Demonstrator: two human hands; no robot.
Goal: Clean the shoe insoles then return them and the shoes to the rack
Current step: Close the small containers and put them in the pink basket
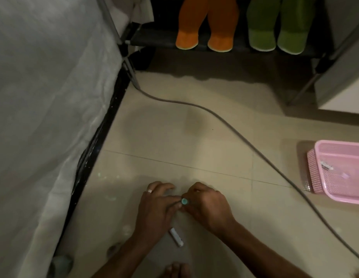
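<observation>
Both my hands meet low on the beige floor tiles. My left hand (156,205) lies flat with fingers spread, a ring on one finger, and its thumb touches a small round teal-tipped object (184,201). My right hand (206,203) is curled around that object. What lies under the hands is too pale to tell. A short white stick (176,237) lies on the floor under my left wrist. On the dark rack shelf (154,40) at the top stand an orange pair of shoes (204,27) and a green pair (277,29), heels toward me.
A grey hose (230,127) curves across the floor from the rack's left leg to the lower right. A pink mesh basket (339,171) sits at the right edge. A white fabric cover (44,97) fills the left side. My toes (177,270) show at the bottom.
</observation>
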